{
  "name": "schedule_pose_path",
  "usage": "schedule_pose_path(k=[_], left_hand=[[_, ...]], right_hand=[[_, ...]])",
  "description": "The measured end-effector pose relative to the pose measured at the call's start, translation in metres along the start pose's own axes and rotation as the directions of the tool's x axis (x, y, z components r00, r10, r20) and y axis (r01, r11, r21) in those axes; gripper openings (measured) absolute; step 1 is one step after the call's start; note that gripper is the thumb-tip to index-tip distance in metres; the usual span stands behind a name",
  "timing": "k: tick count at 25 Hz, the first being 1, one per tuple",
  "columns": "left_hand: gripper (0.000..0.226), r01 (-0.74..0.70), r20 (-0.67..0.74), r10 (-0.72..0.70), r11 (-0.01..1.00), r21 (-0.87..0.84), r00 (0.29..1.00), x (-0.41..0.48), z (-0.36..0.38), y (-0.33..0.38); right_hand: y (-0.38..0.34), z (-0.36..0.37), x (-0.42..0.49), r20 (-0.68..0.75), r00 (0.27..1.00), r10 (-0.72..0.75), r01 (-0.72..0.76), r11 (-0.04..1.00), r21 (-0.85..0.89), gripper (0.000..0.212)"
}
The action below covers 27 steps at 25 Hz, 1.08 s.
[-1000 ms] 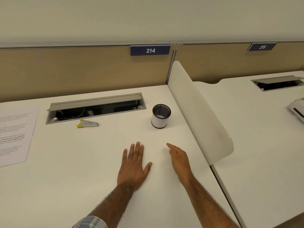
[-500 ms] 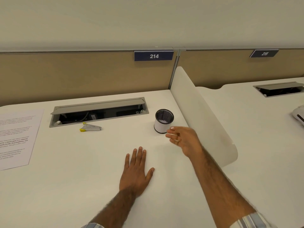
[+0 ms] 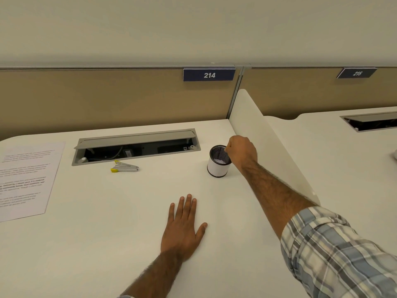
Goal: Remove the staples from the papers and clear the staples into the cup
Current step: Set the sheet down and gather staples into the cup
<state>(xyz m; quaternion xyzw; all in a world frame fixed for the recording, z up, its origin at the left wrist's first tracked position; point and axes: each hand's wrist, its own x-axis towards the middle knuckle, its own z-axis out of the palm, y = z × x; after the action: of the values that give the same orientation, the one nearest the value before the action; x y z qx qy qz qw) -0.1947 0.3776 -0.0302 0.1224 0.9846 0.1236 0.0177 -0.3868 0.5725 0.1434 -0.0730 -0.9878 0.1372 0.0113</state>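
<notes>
Item: staple disposal, drop stage. Right hand (image 3: 241,150): reached forward, fingers bunched and curled downward over the rim of the cup (image 3: 217,167); whether a staple is pinched in the fingertips is too small to tell. Left hand (image 3: 182,230): flat on the desk (image 3: 107,244), palm down, fingers straight, holding nothing, well short of the cup. Cup: upright, directly beneath the right fingertips, ahead and to the right of the left hand. Staple remover (image 3: 124,167): lying loose on the desk, ahead and to the left of the left hand. Papers (image 3: 25,179): far to the left of both hands, untouched. Next move, by judgement: part the right fingertips squarely above the opening so anything held falls inside, then withdraw without knocking the cup.
</notes>
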Motion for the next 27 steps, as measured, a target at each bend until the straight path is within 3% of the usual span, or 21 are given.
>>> schedule_pose_path(k=[6, 10, 15, 17, 20, 24, 27], left_hand=[[0.077, 0.0, -0.007, 0.0, 1.0, -0.009, 1.0, 0.0, 0.0, 0.0], [0.077, 0.006, -0.005, -0.006, 1.0, 0.001, 1.0, 0.0, 0.0, 0.001], [0.077, 0.008, 0.004, -0.008, 1.0, 0.018, 1.0, 0.0, 0.001, 0.0], [0.077, 0.01, 0.009, -0.01, 1.0, 0.013, 1.0, 0.001, 0.0, 0.0], [0.078, 0.003, 0.008, -0.003, 1.0, -0.004, 1.0, 0.0, 0.0, 0.0], [0.078, 0.008, 0.001, -0.008, 1.0, -0.006, 1.0, 0.001, -0.001, 0.001], [0.078, 0.011, 0.016, -0.011, 1.0, 0.004, 1.0, 0.001, 0.0, 0.0]], right_hand=[[0.0, -0.001, 0.004, 0.054, 0.999, 0.001, -0.006, 0.996, 0.094, 0.023], [0.0, 0.002, 0.005, 0.127, 0.991, -0.041, 0.037, 0.999, 0.035, 0.024], [0.0, -0.001, 0.006, 0.093, 0.99, -0.103, 0.117, 0.981, -0.155, 0.016], [0.0, -0.004, 0.006, 0.084, 0.993, -0.088, 0.1, 0.984, -0.147, 0.015], [0.001, -0.003, 0.001, -0.02, 0.993, -0.113, 0.112, 0.993, -0.033, 0.021], [0.016, 0.027, -0.041, -0.294, 0.947, -0.129, 0.208, 0.944, 0.255, 0.022], [0.041, 0.069, -0.092, -0.328, 0.938, -0.115, 0.206, 0.943, 0.261, 0.033]])
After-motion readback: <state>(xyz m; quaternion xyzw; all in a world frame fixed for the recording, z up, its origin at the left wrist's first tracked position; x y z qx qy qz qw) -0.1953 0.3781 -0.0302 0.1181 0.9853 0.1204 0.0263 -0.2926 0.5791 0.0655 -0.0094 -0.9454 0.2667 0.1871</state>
